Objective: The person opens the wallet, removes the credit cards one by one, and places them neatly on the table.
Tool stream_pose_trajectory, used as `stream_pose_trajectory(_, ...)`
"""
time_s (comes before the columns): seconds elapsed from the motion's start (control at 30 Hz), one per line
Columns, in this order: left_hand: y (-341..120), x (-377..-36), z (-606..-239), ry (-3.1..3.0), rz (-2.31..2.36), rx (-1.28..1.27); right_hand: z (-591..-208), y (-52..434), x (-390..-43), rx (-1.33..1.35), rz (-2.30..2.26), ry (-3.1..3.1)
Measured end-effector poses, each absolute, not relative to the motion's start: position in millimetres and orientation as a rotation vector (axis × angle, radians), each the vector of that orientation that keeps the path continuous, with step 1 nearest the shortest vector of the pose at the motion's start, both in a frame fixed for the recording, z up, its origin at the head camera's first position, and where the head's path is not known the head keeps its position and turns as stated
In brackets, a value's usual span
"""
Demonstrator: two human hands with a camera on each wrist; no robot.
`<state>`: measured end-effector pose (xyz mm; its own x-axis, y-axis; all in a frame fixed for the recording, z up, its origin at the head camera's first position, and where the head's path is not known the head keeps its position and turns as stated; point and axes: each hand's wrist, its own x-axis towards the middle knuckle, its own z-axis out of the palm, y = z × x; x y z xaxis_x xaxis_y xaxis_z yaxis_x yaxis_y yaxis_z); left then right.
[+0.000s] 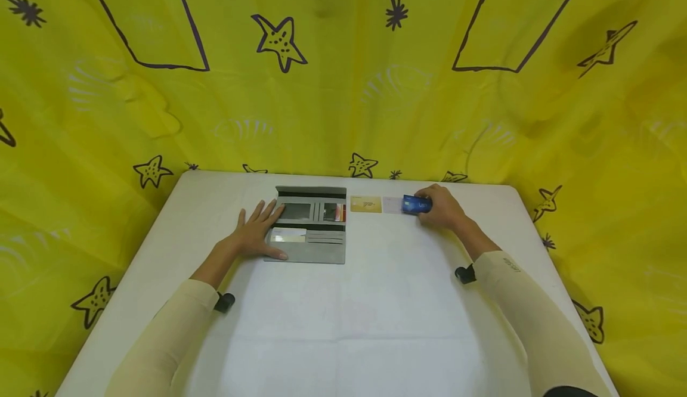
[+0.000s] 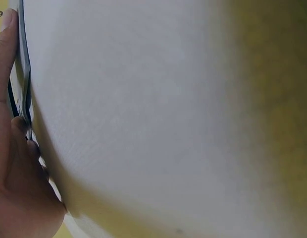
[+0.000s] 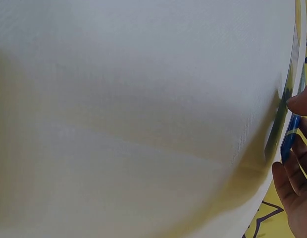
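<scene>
Two hands are at work on the white bench (image 1: 343, 325): your left hand (image 1: 257, 233) lies flat with straight fingers on the left edge of the open grey fabric wallet (image 1: 311, 225), while your right hand (image 1: 441, 206) pinches a blue plastic card (image 1: 415, 204) at the far edge. Between wallet and blue card lie a gold card (image 1: 366, 204) and a pale card (image 1: 392, 205).

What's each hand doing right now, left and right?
Left hand: open, fingers flat on the open grey wallet.
Right hand: fingers curled round a blue card, holding it at the table.
</scene>
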<state>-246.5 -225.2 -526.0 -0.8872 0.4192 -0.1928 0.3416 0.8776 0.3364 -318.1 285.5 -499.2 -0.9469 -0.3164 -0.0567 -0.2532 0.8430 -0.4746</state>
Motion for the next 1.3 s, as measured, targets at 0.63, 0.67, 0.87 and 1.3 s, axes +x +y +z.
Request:
stream_pose_trajectory(0.63, -224.9, -245.9, -524.4, 2.795, 0.440, 0.586, -500.2, 304.7, -321.5, -0.445, -0.700, 2.885)
stream_pose_trajectory(0.67, -224.8, -246.0, -524.8, 2.795, 0.434, 0.585, -500.8, 305.5, -322.1, -0.439, -0.697, 2.882)
stream_pose_trajectory(0.87, -225.3, -245.0, -525.1, 2.799, 0.431, 0.585, -500.3, 308.9, -321.8, -0.407, -0.677, 2.861)
stream_pose_trajectory(1.3, -224.6, -243.9, -523.0, 2.794, 0.462, 0.582, -497.0, 314.0, -320.7, -0.380, -0.664, 2.826)
